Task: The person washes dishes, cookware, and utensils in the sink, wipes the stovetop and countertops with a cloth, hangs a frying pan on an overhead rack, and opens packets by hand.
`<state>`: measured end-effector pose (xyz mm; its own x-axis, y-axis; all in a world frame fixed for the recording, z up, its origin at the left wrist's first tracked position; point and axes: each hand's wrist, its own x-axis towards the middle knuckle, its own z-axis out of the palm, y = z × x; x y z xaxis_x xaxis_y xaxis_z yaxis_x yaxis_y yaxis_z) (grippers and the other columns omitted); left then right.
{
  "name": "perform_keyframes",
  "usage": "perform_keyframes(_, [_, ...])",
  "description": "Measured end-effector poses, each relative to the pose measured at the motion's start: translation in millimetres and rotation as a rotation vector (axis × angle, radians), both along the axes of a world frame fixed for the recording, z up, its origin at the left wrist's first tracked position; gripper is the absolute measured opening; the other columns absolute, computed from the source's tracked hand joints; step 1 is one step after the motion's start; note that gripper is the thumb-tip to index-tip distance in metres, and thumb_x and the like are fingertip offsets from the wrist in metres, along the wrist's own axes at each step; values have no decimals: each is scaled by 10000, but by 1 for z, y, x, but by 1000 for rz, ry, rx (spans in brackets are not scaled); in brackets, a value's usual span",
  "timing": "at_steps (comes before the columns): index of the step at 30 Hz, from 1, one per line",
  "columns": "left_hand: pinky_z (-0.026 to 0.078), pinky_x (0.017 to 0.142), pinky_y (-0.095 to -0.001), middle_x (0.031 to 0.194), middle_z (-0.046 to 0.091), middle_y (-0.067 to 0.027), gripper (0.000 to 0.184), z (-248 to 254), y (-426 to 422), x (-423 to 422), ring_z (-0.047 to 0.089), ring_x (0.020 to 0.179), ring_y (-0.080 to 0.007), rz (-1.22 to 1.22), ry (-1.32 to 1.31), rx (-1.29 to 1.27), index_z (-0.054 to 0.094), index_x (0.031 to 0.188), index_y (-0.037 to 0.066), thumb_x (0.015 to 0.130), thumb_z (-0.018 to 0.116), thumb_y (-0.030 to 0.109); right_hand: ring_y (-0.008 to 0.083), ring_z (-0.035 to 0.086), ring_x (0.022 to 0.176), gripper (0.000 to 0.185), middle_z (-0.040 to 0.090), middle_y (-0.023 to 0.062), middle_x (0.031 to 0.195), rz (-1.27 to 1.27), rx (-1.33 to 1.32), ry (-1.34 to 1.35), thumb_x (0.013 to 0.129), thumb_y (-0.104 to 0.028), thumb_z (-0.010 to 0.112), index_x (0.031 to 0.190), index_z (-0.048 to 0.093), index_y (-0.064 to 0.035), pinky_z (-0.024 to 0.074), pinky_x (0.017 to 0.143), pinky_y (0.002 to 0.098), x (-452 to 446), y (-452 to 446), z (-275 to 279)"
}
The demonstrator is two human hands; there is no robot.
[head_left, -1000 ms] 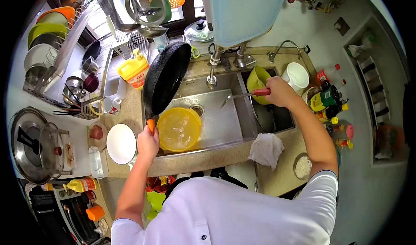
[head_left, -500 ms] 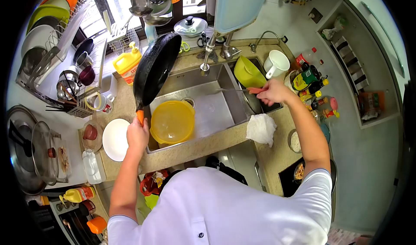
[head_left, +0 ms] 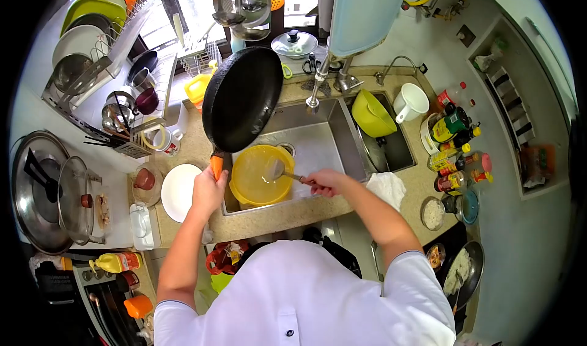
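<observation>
My left hand (head_left: 209, 191) is closed around the orange handle of a black frying pan (head_left: 243, 101). The pan is tilted up above the sink's left side, its dark inner face turned to the right. My right hand (head_left: 327, 182) grips a metal spatula (head_left: 279, 170) by its reddish-brown handle. The spatula's head is over the yellow basin (head_left: 263, 194), which holds cloudy water; whether it touches the water I cannot tell. That basin sits in the left part of the steel sink (head_left: 342, 132), below the pan.
A green bowl (head_left: 373, 115) is in the small right sink, under the faucet (head_left: 313, 95). A white cloth (head_left: 387, 190) lies on the right counter edge, near several sauce bottles (head_left: 449, 126). On the left are a white plate (head_left: 179, 193) and a dish rack (head_left: 101, 71).
My right hand has brought the spatula left and toward me, from beside the green bowl to over the yellow basin. My left hand still holds the pan up. The camera view has shifted slightly.
</observation>
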<state>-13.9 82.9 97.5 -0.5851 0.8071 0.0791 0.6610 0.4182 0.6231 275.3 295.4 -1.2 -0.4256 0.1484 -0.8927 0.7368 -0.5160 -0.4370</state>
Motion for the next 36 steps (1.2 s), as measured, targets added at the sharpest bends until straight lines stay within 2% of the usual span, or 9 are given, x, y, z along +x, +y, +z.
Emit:
perform_keyframes(3, [512,635,-463,758,658,-273,258,19,-2,1,660,716,-430,-61,-165,-53,654,996,-38,923,655,210,161,576,507,379,606,53,657,-30,142,30,898,-445,637,751,627,-97,418,434,318,-16,-23,-20])
perform_keyframes(7, [520,626,-488,742,661,-243,244,40,-13,-2,655,684,-422,-118,272,-180,622,965,-8,925,620,232,370,635,673,483,644,199,761,622,1265,180,880,-484,675,847,694,-3,531,670,432,-11,-32,83])
perform_keyframes(14, [515,574,-500,676,659,-155,103,135,16,-3,662,604,-340,-284,794,-210,626,826,64,837,635,167,335,598,1116,503,647,163,1166,473,2079,1072,805,-303,770,1149,624,34,461,937,479,-84,-61,277])
perform_keyframes(18, [517,616,-414,697,672,-92,96,208,69,16,685,649,-265,-544,1127,-127,624,746,84,761,643,177,338,613,1095,427,666,162,1080,481,2127,1019,790,-286,758,1082,627,-4,457,931,462,-139,-21,261])
perform_keyframes(20, [512,639,-389,706,678,-83,93,232,92,24,686,663,-249,-547,1226,-95,644,735,87,742,655,179,342,674,949,305,702,158,931,532,1570,926,784,-249,744,974,654,-29,503,853,451,-137,-2,278])
perform_keyframes(25, [504,717,-374,836,694,-80,111,309,126,51,674,801,-223,-738,1336,110,678,749,71,693,704,164,396,669,716,238,665,197,714,474,1875,795,819,-247,693,818,646,-14,525,704,502,-117,18,295])
perform_keyframes(27, [522,740,-386,873,686,-82,151,353,134,53,662,840,-239,-956,666,649,682,796,32,680,731,115,425,660,701,293,659,223,703,133,1795,692,858,-282,676,825,639,7,521,694,516,-110,22,296])
perform_keyframes(30, [509,702,-358,874,653,-119,276,368,192,-13,633,761,-239,-55,553,774,667,997,28,798,766,191,438,656,694,321,656,237,702,-15,1712,572,887,-298,665,829,631,16,512,684,532,-96,26,311])
perform_keyframes(36, [520,734,-410,877,678,-185,467,359,270,-38,658,783,-314,90,251,630,638,916,-25,818,753,416,450,650,682,324,650,250,696,-170,1691,625,902,-278,673,821,598,26,503,653,536,-90,26,328])
